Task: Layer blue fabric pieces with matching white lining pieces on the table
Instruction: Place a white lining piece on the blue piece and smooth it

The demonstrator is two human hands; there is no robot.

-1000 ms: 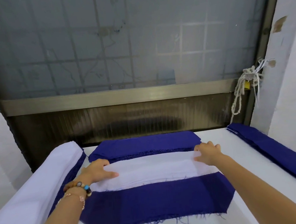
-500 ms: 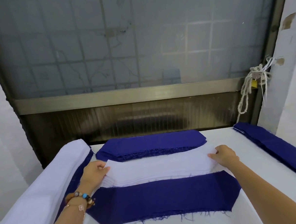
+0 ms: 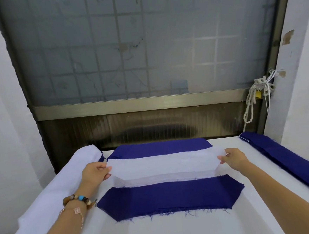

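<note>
- One lining (image 3: 162, 164) pinched at both ends by left hand (image 3: 96, 173) and right hand (image 3: 234, 158), raised over the table (image 3: 158, 230).
- Blue piece (image 3: 172, 197) just nearer, bare: layering pending.
- Blue stack (image 3: 159, 148) behind: more pairs likely left.

White-covered table (image 3: 158, 231). Nearest: one blue fabric piece (image 3: 170, 198), flat, with a frayed near edge. Just behind it: white lining (image 3: 163, 178), apparently a stack. Far edge: blue fabric stack (image 3: 161, 148). Left edge: long white fabric bundle (image 3: 45, 194). Right edge: blue strip pile (image 3: 290, 160).
</note>
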